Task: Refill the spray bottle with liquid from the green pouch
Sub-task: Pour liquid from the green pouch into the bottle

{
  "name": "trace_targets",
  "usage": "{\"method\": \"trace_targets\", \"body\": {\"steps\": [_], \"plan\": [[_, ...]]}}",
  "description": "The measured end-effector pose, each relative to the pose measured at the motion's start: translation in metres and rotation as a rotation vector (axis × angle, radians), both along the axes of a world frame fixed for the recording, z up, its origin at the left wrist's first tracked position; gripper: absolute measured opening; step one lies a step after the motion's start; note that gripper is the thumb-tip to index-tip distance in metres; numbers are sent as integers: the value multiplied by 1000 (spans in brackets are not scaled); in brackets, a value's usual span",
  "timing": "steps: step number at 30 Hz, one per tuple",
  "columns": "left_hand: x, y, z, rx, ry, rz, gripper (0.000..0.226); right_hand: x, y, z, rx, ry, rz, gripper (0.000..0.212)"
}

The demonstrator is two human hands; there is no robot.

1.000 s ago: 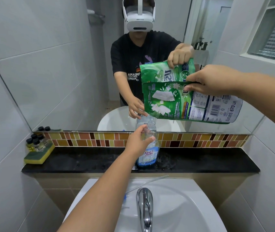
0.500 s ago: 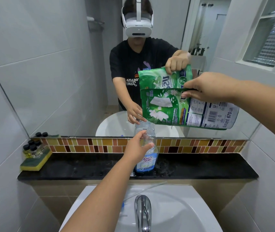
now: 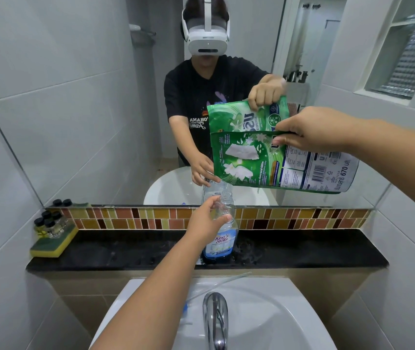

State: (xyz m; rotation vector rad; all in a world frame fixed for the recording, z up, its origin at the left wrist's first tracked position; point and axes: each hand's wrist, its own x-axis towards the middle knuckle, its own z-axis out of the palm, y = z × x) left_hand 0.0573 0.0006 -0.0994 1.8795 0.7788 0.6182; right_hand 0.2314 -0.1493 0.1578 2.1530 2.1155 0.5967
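A clear spray bottle [image 3: 223,238] with a blue label stands uncapped on the black ledge [image 3: 125,251], a little blue liquid in its bottom. My left hand [image 3: 207,221] grips its upper body just under the open neck. My right hand [image 3: 312,130] holds the green pouch [image 3: 257,160] by its top edge. The pouch lies on its side in the air, its lower left corner just above and right of the bottle's mouth. No stream of liquid shows.
A white sink [image 3: 264,322] with a chrome tap [image 3: 215,317] lies below the ledge; a thin clear tube [image 3: 216,286] lies across its rim. At the ledge's left end a yellow-green sponge [image 3: 53,241] carries several small black-capped bottles [image 3: 48,223]. A mirror [image 3: 75,109] stands directly behind.
The pouch has dropped slightly toward the bottle's mouth. My left hand has kept its grip on the bottle, and the view has shifted a little.
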Motion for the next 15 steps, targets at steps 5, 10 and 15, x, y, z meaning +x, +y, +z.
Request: {"method": "trace_targets", "body": {"steps": [5,10,15], "plan": [[-1,0,0,-13,-1,3,60,-1,-1,-2,-3,6,-3,40],[-1,0,0,-18,-5,3,60,4,-2,-13,22,37,15,39],[-3,0,0,-2,-14,3,61,11,-8,-35,54,88,36,43]]}}
